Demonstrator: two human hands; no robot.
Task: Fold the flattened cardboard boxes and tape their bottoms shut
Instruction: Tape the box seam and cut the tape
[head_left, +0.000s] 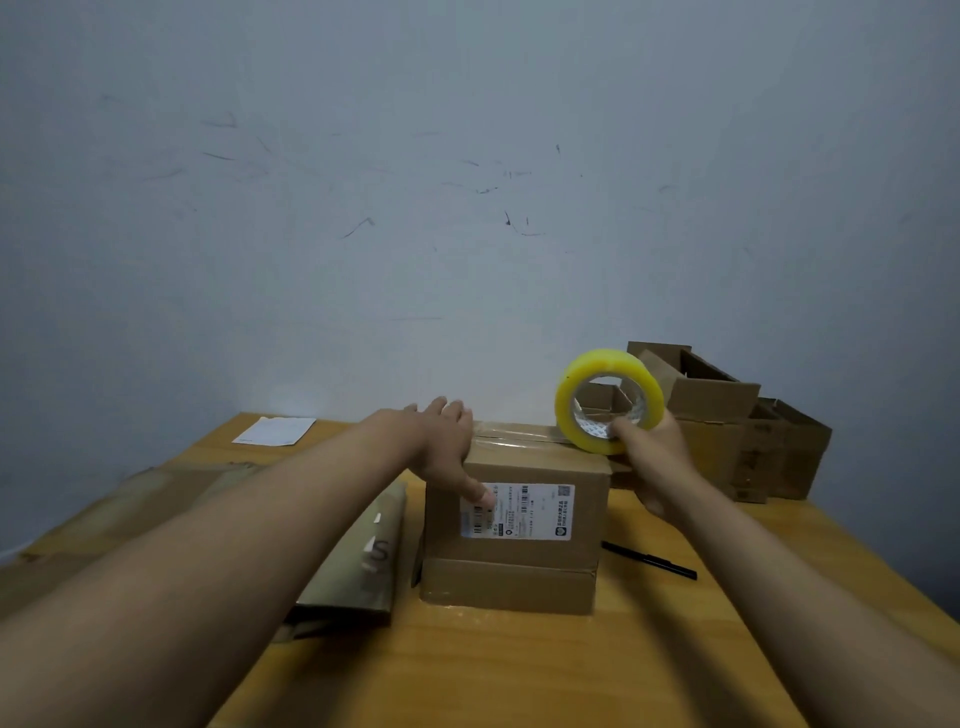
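Cardboard formed the box (514, 525) that stood near the middle of the wooden table (519, 670), its white label (519, 510) turned to the camera and a strip of clear tape laid along its top seam. The box was steadied by the left hand (447, 447), laid flat over its top left corner with fingers spread and the thumb pressed on the label, while the yellow tape roll (609, 400) was gripped at its lower rim by the right hand (655, 457) and rested on the top right edge. Flattened cardboard (358, 566) lay just left of the box, a black pen (649, 560) to its right, folded boxes (737, 421) were stacked at the back right, and a paper (274, 430) lay at the back left.
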